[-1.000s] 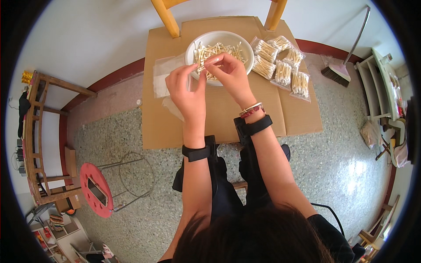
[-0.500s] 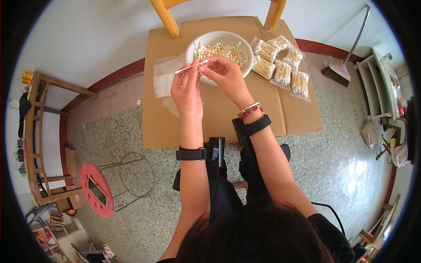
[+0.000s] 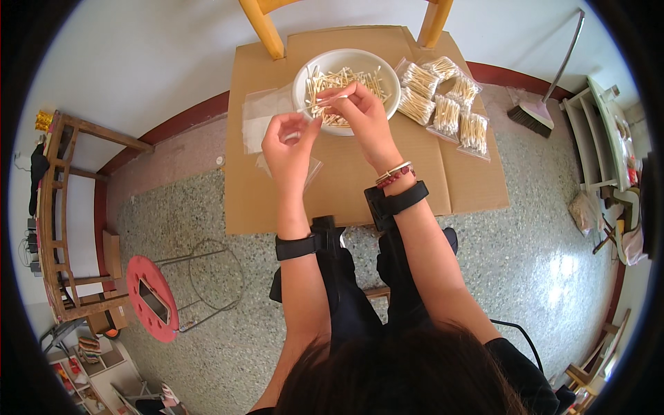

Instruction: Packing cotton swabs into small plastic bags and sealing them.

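1. Nearest is the person's dark hair, with both forearms running up from the lower edge, each with a black wrist strap.
2. The left hand is raised over the cardboard sheet, fingers curled around a small clear plastic bag that hangs below the palm. The hand is closed on it, though whether the bag mouth is held open I cannot tell.
3. The right hand sits just right of and slightly beyond the left, pinching a cotton swab between thumb and fingertips.
4. The swab's long axis runs left to right. Its free end points left, toward the left hand, and ends just beside the left fingertips. The left hand is thus the nearer of the two to that tip.
5. Behind both hands is a white bowl of loose swabs.
6. Right of the bowl lie filled packets, and flat empty bags lie to its left.
7. Farthest are yellow chair legs.
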